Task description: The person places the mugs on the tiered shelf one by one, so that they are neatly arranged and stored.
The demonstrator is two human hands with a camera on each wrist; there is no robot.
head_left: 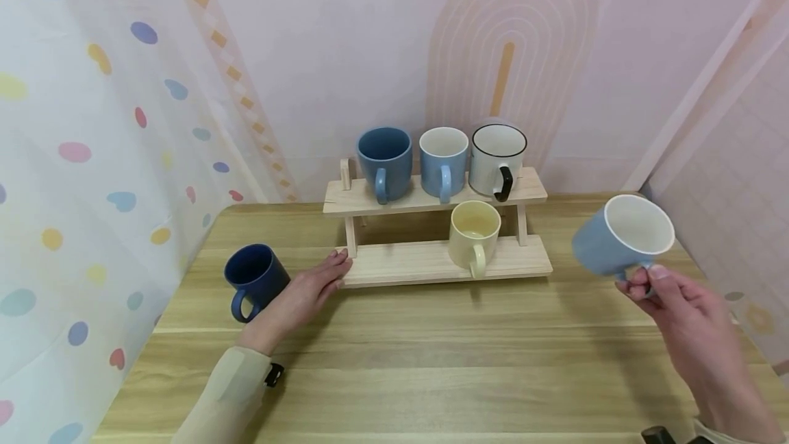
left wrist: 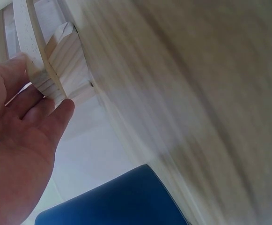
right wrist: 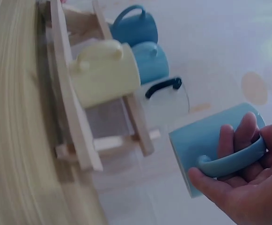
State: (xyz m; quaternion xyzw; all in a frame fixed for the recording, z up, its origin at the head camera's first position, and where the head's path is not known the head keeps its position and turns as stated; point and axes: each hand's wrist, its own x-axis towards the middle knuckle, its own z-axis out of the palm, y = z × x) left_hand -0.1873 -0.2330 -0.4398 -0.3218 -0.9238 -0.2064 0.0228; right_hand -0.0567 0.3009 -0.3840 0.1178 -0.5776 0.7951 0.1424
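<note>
My right hand (head_left: 696, 321) grips the handle of a light blue mug (head_left: 607, 242) with a white inside, tilted in the air right of the rack. In the right wrist view, fingers pass through the mug's handle (right wrist: 238, 159). My left hand (head_left: 302, 300) holds the left end of a two-tier wooden rack (head_left: 401, 262) at its lower board; the left wrist view shows fingers around the board end (left wrist: 44, 82). A pale yellow mug (head_left: 473, 238) stands on the lower tier, right of centre. Beside my left wrist, a navy mug (head_left: 255, 276) stands on the table.
Along the upper tier stand a blue mug (head_left: 385, 166), a light blue mug with a white inside (head_left: 444, 163) and a white mug with a black rim and handle (head_left: 498, 159). The wooden table (head_left: 431, 368) meets patterned curtains (head_left: 345, 53) at the back and sides.
</note>
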